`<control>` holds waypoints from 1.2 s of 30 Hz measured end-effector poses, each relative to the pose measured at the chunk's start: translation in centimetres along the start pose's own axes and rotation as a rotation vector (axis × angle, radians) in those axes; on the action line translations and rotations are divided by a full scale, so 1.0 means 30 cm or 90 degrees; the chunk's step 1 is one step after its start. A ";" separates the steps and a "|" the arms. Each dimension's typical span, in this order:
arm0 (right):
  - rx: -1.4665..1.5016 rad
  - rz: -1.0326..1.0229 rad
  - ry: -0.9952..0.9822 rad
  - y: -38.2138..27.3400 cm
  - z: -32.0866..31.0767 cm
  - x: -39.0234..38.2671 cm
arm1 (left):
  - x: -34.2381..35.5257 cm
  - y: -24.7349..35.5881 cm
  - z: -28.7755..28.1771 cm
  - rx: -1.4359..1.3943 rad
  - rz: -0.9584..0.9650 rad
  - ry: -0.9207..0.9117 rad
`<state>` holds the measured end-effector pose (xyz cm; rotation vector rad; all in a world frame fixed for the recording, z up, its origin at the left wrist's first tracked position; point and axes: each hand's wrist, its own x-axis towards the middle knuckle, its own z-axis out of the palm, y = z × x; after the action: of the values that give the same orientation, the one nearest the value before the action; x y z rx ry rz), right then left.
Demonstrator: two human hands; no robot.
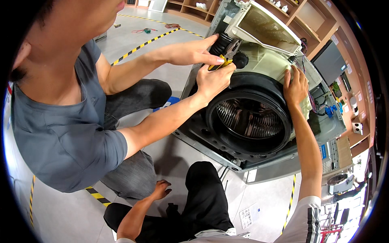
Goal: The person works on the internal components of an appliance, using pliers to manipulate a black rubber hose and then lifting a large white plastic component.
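My right hand (296,87) rests, fingers apart, on the cream plastic tub housing (263,60) of an opened washing machine, beside the black rubber door gasket (251,79). The steel drum (247,115) shows inside it. My left hand (161,188) hangs low beside my knee, fingers loosely bent and apart, holding nothing that I can see. Above, a co-worker's hands (212,81) work with yellow-handled pliers (225,60) at a black bellows hose (222,43), below an open cream plastic compartment (265,22).
A kneeling co-worker (65,133) fills the left side. Wires with blue connectors (329,109) hang at the machine's right. Striped tape (142,46) crosses the floor, where a coiled cable (144,30) lies. Wooden shelves (308,24) and a screen (329,60) stand behind; a white sheet (246,218) lies near my legs.
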<state>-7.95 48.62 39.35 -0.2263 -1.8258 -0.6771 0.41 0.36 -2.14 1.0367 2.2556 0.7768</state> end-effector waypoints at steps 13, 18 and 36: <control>0.010 -0.005 0.010 -0.006 0.005 0.003 | 0.049 -0.216 0.240 -0.037 0.107 0.143; 0.009 -0.003 0.011 -0.009 -0.001 0.001 | 0.017 -0.145 0.184 -0.004 0.052 0.120; 0.016 0.000 0.013 -0.017 0.001 0.003 | 0.023 -0.007 -0.028 0.028 -0.034 0.005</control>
<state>-8.25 48.21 39.25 -0.2021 -1.8130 -0.6547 -0.63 0.56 -1.85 0.9902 2.3078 0.7128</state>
